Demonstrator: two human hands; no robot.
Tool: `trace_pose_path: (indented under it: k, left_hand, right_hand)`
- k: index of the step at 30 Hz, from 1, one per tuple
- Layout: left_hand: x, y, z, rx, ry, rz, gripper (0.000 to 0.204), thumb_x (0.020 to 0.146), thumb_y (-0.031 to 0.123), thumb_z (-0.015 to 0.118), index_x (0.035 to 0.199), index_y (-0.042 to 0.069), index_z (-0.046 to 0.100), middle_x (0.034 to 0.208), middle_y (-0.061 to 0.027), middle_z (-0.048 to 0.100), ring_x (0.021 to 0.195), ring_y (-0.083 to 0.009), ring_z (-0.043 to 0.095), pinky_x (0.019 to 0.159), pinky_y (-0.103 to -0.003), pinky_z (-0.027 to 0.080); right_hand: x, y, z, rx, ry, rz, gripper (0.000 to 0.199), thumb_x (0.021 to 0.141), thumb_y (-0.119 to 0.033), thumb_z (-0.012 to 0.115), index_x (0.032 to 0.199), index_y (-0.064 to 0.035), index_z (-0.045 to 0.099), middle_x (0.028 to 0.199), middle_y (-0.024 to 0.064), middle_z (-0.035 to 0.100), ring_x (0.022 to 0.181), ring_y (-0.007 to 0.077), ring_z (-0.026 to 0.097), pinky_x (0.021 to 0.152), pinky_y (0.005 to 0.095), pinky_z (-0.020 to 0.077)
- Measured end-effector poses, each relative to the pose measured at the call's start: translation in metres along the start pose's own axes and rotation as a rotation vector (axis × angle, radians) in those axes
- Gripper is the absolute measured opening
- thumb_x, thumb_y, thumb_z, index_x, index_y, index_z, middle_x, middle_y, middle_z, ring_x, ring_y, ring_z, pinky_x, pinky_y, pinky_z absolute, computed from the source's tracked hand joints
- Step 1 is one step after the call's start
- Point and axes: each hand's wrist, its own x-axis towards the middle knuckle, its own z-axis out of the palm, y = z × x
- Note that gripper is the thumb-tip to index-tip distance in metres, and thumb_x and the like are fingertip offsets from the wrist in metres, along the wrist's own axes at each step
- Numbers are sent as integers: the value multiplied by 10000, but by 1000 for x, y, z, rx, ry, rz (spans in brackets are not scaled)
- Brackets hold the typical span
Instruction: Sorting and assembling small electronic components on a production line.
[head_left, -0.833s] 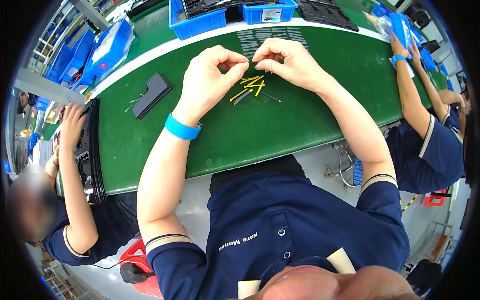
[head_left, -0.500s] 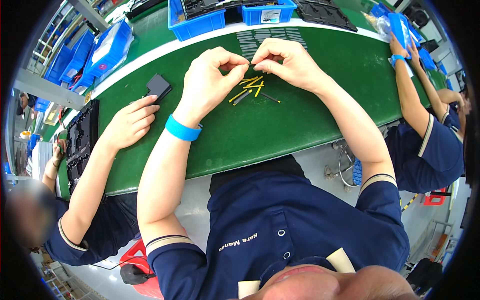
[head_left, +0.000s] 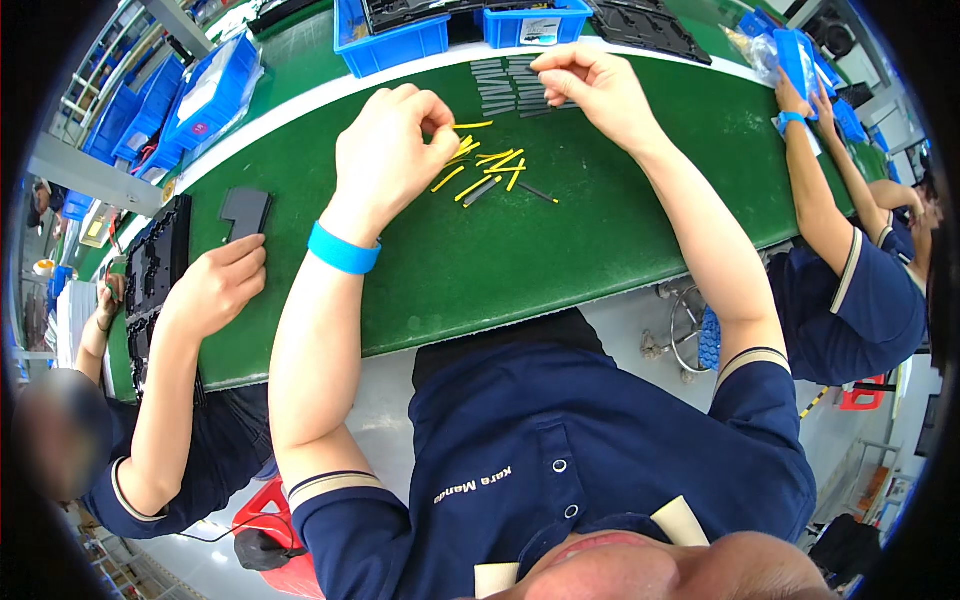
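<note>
Blue bins point(head_left: 392, 45) beyond hands; white-labelled blue bin point(head_left: 540, 27) among them.

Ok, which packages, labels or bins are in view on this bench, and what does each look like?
Label: pale rectangle on the front of a blue bin, far edge, centre.
Blue bin: open rectangular tray beside it, dark parts inside.
Stacked blue bins: far left, under clear plastic, small round sticker.
Clear plastic bag: far right, crumpled.
No screens visible.
</note>
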Motion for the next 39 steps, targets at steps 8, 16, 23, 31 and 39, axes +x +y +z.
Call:
trace_pose_path:
  k: [8, 16, 23, 31, 39]
  left_hand:
    - [-2, -12, -1, 196, -87, 1, 75, 784, 199, 610, 772, 148, 664, 818, -9, 590, 839, -202, 593, 697, -364, 525]
    - [-3, -11, -1, 146, -45, 3, 84, 810, 195, 596, 789, 147, 662, 812, -13, 594, 835, -205, 599, 692, -363, 524]
    - [-2, -12, 0, 142, -61, 16, 98, 824, 195, 589, 807, 143, 670, 837, -20, 605, 849, -215, 604, 701, -369, 526]
    - [-3, -9, -1, 145, -128, 5, 114, 857, 211, 602, 861, 124, 675, 861, -26, 611, 890, -219, 610, 723, -361, 517]
    - [-3, -7, 0, 26, -188, 129, 127, 842, 217, 627, 869, 127, 711, 860, -27, 614, 890, -225, 604, 763, -359, 517]
  right_hand:
    - [-2, 13, 21, -773, -168, -364, 68, 862, -25, 623, 929, -20, 633, 887, 85, 608, 833, 242, 638, 735, 319, 513]
    - [0, 14, 29, -848, -245, -390, 91, 851, -43, 631, 942, -31, 637, 901, 78, 597, 871, 264, 628, 753, 343, 516]
    - [3, 9, 24, -858, -216, -436, 69, 836, -60, 662, 899, -33, 661, 863, 68, 576, 826, 229, 605, 728, 326, 490]
    - [-14, -20, 23, -569, -554, -36, 130, 824, -131, 717, 838, -35, 631, 801, 7, 553, 727, 112, 542, 649, 266, 446]
    - [-18, -10, 27, -710, -477, -250, 91, 881, -76, 624, 868, -17, 555, 808, 54, 542, 760, 181, 555, 685, 309, 463]
